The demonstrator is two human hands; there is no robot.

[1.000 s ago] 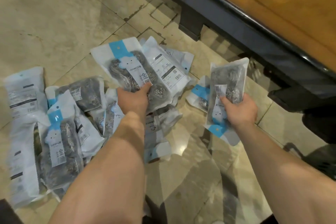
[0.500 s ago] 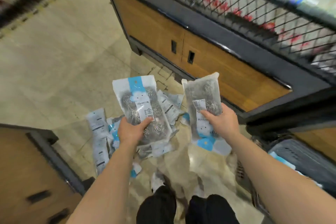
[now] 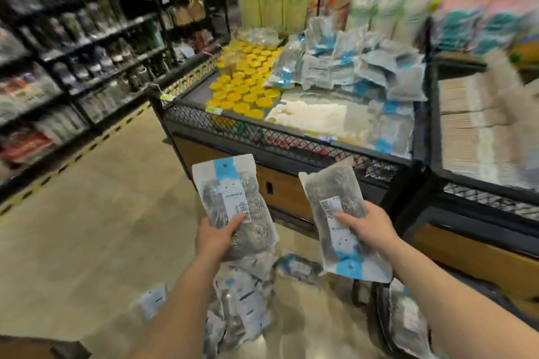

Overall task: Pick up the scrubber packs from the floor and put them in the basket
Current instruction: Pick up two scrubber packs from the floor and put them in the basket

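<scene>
My left hand (image 3: 215, 234) grips a scrubber pack (image 3: 233, 198) with a blue strip at its top, held upright in front of me. In my right hand (image 3: 369, 226) is a second scrubber pack (image 3: 335, 210), its blue strip pointing down. Both packs are raised above the floor, in front of a display basket with a black mesh rim (image 3: 280, 137). That basket holds a heap of the same packs (image 3: 350, 67). Several more packs (image 3: 245, 300) lie on the floor below my arms.
Yellow-lidded goods (image 3: 248, 79) fill the left part of the display basket. A second mesh bin (image 3: 481, 192) stands to the right. Dark shelving (image 3: 73, 52) lines the aisle on the left. A dark basket with packs (image 3: 408, 320) sits low right.
The view has swung up from the floor to the display basket. Both hands have risen with their packs, away from the pile on the floor.
</scene>
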